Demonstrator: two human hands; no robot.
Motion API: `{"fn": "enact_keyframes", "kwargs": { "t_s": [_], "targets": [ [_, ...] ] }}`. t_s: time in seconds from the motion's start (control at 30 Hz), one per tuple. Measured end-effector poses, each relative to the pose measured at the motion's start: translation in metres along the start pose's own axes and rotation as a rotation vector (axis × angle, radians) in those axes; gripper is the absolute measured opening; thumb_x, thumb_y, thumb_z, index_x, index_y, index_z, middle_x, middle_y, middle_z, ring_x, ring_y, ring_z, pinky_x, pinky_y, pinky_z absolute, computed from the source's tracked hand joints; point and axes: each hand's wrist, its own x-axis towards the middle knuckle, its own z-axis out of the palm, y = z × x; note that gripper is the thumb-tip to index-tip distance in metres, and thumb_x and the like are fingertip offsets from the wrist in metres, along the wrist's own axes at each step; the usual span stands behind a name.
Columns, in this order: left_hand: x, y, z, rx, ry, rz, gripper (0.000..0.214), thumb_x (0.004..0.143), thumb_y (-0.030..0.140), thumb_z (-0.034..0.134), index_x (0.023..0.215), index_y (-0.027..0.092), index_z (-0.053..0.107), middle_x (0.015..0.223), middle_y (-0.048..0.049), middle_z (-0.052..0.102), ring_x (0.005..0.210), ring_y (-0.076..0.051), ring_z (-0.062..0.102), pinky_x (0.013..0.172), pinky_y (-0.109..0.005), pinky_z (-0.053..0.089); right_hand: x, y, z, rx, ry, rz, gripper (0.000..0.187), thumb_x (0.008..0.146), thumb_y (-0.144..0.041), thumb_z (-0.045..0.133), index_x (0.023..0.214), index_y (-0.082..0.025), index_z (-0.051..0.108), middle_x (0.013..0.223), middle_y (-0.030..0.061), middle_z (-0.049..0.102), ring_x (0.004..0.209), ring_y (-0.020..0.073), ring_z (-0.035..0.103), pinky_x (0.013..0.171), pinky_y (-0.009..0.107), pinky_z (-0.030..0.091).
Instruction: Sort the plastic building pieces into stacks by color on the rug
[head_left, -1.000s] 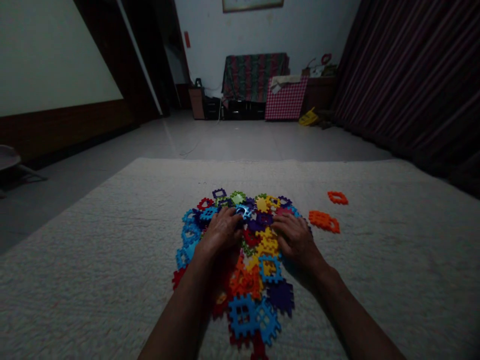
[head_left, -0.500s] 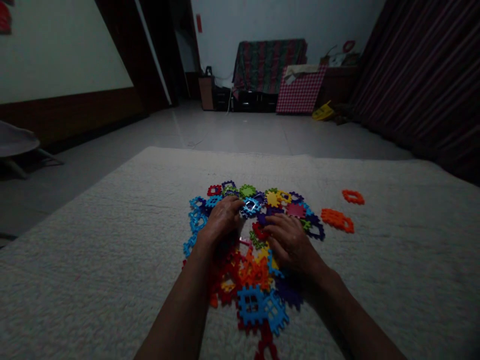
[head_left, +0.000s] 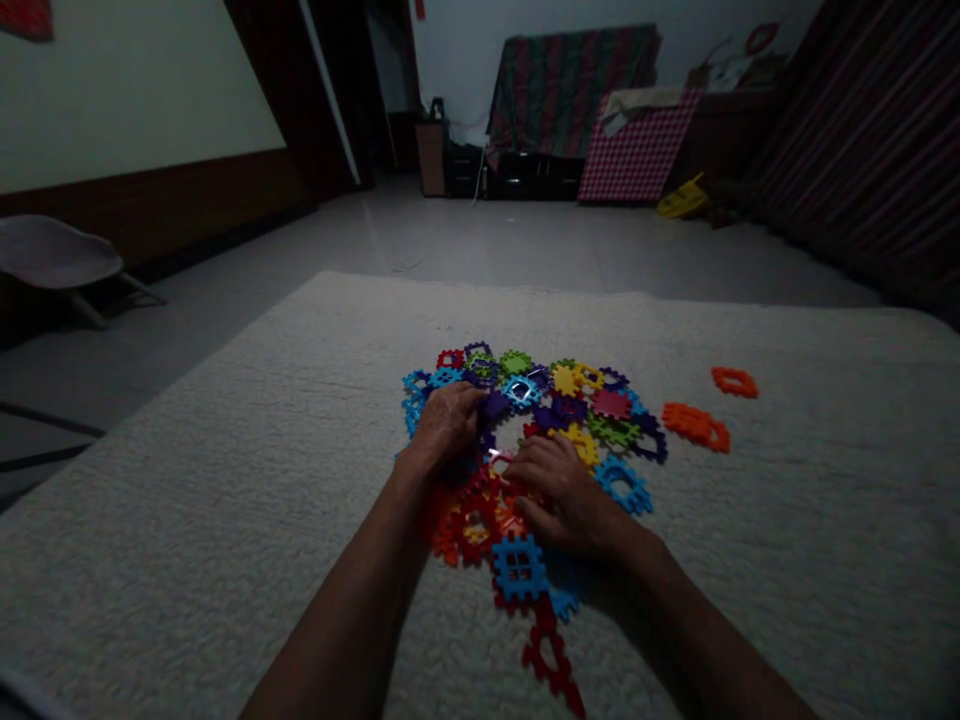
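Observation:
A heap of colourful plastic building pieces with toothed edges lies on a pale quilted cover. My left hand (head_left: 450, 422) rests over the left side of the heap, fingers curved above dark purple pieces (head_left: 493, 404). Just past its fingertips is a light blue square piece (head_left: 520, 391). Lower and to the right, my right hand (head_left: 564, 492) lies palm down on red and orange pieces (head_left: 511, 520), thumb apart from the fingers. A blue window-like piece (head_left: 519, 567) sits in front of it, and a blue ring piece (head_left: 624, 485) to its right. Both palms are hidden.
Linked orange pieces (head_left: 696, 426) and another orange piece (head_left: 735, 381) lie apart at the right. A red chain of pieces (head_left: 551, 660) trails toward me. The quilted cover (head_left: 225, 480) ends before a tiled floor. A chair (head_left: 56, 252) stands at the left.
My right hand has slid toward me and inward over the heap, uncovering yellow and green pieces and the blue ring piece. My left hand stays over the left side. The view has shifted.

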Motion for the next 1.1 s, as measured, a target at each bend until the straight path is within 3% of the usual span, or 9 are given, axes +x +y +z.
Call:
{"fn": "enact_keyframes", "kwargs": {
  "t_s": [0.2, 0.37, 0.57, 0.7, 0.77, 0.93, 1.1],
  "targets": [
    [-0.025, -0.009, 0.017, -0.049, 0.16, -0.042, 0.03, 0.09, 0.015, 0.047, 0.11, 0.018, 0.07, 0.126, -0.009, 0.066, 0.12, -0.02, 0.06, 0.106, -0.038, 0.048, 0.0, 0.009, 0.001, 0.215, 0.156, 0.059, 0.017, 0.086, -0.012, 0.052, 0.089, -0.022, 0.065, 0.089, 0.0044, 0.067, 0.088, 0.0187, 0.061, 0.082, 0.036, 0.049],
    [-0.025, -0.002, 0.025, -0.035, 0.213, -0.063, 0.029, 0.093, 0.02, 0.046, 0.106, 0.018, 0.071, 0.123, -0.0086, 0.068, 0.118, -0.021, 0.061, 0.106, -0.037, 0.049, -0.001, 0.019, -0.002, 0.432, 0.316, 0.214, 0.012, 0.085, -0.019, 0.054, 0.085, -0.022, 0.065, 0.088, 0.0035, 0.066, 0.084, 0.0173, 0.063, 0.076, 0.032, 0.052],
    [-0.012, 0.005, 0.03, -0.027, 0.229, 0.01, 0.029, 0.091, 0.021, 0.046, 0.102, 0.018, 0.073, 0.119, -0.009, 0.07, 0.114, -0.023, 0.063, 0.103, -0.038, 0.05, -0.023, 0.053, -0.02, 0.507, 0.704, 0.603, 0.015, 0.081, -0.032, 0.063, 0.092, -0.023, 0.067, 0.086, 0.0019, 0.068, 0.076, 0.0168, 0.064, 0.068, 0.031, 0.054],
    [-0.01, 0.004, 0.033, -0.049, 0.248, 0.024, 0.03, 0.091, 0.023, 0.045, 0.101, 0.019, 0.073, 0.116, -0.009, 0.071, 0.112, -0.024, 0.063, 0.102, -0.04, 0.051, -0.064, 0.09, -0.05, 0.329, 1.031, 0.782, 0.022, 0.079, -0.035, 0.062, 0.094, -0.02, 0.068, 0.086, 0.0032, 0.069, 0.072, 0.0173, 0.064, 0.064, 0.033, 0.055],
    [-0.011, 0.002, 0.034, -0.053, 0.262, 0.03, 0.03, 0.091, 0.024, 0.044, 0.1, 0.019, 0.073, 0.115, -0.009, 0.071, 0.111, -0.024, 0.063, 0.101, -0.04, 0.051, -0.087, 0.109, -0.061, 0.238, 1.111, 0.826, 0.024, 0.078, -0.035, 0.06, 0.094, -0.019, 0.068, 0.087, 0.0041, 0.069, 0.071, 0.0183, 0.064, 0.064, 0.035, 0.056],
    [-0.012, 0.0, 0.038, -0.048, 0.288, 0.051, 0.03, 0.091, 0.026, 0.044, 0.099, 0.021, 0.073, 0.114, -0.0079, 0.072, 0.11, -0.024, 0.064, 0.1, -0.039, 0.052, -0.121, 0.139, -0.065, -0.139, 1.014, 0.861, 0.025, 0.075, -0.032, 0.058, 0.093, -0.018, 0.069, 0.095, 0.0085, 0.068, 0.081, 0.0219, 0.065, 0.074, 0.041, 0.058],
    [-0.011, -0.001, 0.037, -0.044, 0.293, 0.042, 0.029, 0.091, 0.028, 0.045, 0.098, 0.022, 0.072, 0.114, -0.0068, 0.072, 0.11, -0.024, 0.064, 0.099, -0.039, 0.052, -0.124, 0.14, -0.058, -0.34, 0.767, 0.702, 0.035, 0.077, -0.029, 0.059, 0.11, -0.02, 0.065, 0.128, 0.0153, 0.057, 0.116, 0.0292, 0.058, 0.096, 0.05, 0.052]
  ]
}}
